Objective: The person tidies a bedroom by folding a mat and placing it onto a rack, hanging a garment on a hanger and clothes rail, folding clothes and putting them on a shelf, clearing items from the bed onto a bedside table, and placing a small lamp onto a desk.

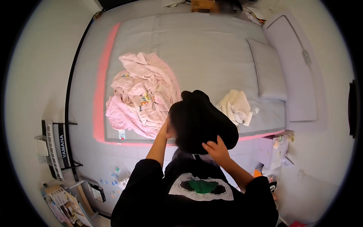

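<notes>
A soft black bundle of cloth (202, 123) is held up in front of my body, above the near edge of the bed. Its folds are too dark to show what kind of item it is. My left hand (169, 130) grips its left side, with the fingers partly hidden and a little blurred. At the lower right edge, my right hand (218, 150) also has hold of it; two digits show on the near side, while the others are hidden. Left of the bundle lies a crumpled pink quilt (141, 92). To its right is a folded cream cloth (235, 106).
The bed has a grey mat (204, 49) with a pink border and a grey pillow (267, 70) on the right. A Yamaha keyboard (56, 149) stands at the left wall. Near the bed's right end is a pale cabinet (268, 151).
</notes>
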Demonstrator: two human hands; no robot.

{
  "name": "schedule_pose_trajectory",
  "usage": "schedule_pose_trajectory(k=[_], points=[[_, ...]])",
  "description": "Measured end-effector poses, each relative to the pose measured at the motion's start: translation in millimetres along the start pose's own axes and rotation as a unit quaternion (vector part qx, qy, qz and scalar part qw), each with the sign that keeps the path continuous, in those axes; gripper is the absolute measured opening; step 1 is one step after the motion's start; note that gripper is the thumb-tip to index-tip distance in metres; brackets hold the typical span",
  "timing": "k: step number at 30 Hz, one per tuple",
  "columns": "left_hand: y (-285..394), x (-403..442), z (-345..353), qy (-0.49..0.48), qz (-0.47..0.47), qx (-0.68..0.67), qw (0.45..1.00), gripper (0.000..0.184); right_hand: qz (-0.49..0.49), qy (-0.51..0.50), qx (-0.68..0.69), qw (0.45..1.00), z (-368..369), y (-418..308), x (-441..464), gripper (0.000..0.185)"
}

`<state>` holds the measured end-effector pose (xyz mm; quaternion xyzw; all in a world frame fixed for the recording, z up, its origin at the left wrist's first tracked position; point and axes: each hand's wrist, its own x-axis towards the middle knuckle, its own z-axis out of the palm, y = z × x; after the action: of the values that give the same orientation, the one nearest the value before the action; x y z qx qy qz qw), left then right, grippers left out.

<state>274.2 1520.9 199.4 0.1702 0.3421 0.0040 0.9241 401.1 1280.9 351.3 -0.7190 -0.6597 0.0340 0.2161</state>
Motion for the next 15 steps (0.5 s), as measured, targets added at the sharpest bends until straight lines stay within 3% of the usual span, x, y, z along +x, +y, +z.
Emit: schedule_pose_trajectory(k=[1, 2, 4, 5, 6, 8, 10, 12, 15], points=[[4, 9, 13, -0.021, -0.019, -0.054, 0.998, 0.067, -0.006, -0.016, 0.021, 1.0, -11, -14, -9, 0.034], [-10, 28, 0, -0.027, -0.029, -0.048, 0.998, 0.067, -0.01, -0.03, 0.042, 0.999, -20, -26, -17, 0.035], [-21, 38, 16, 0.107, -0.136, -0.01, 0.985, 0.028, 0.004, -0.026, 0.049, 0.998, -24, -43, -34, 0.035], [-31, 39, 23, 0.136, -0.092, -0.066, 0.984, 0.016, 0.022, -0.018, 0.052, 0.998, -24, -47, -44, 0.035], [-34, 41, 30, 0.129, -0.096, -0.056, 0.985, 0.016, 0.038, -0.008, 0.056, 0.998, -24, -49, -52, 0.036], [-45, 34, 34, 0.076, -0.012, -0.143, 0.987, 0.015, 0.069, -0.026, 0.049, 0.996, -25, -49, -75, 0.036], [-29, 14, 62, 0.07, 0.021, -0.119, 0.99, 0.015, 0.099, -0.047, 0.045, 0.993, -16, -49, -100, 0.036], [-6, -4, 96, 0.051, 0.056, -0.098, 0.992, 0.017, 0.216, -0.093, 0.15, 0.96, -1, -47, -120, 0.037], [26, -25, 126, -0.01, 0.106, -0.028, 0.994, 0.028, 0.228, -0.077, 0.209, 0.948, 13, -34, -121, 0.029]])
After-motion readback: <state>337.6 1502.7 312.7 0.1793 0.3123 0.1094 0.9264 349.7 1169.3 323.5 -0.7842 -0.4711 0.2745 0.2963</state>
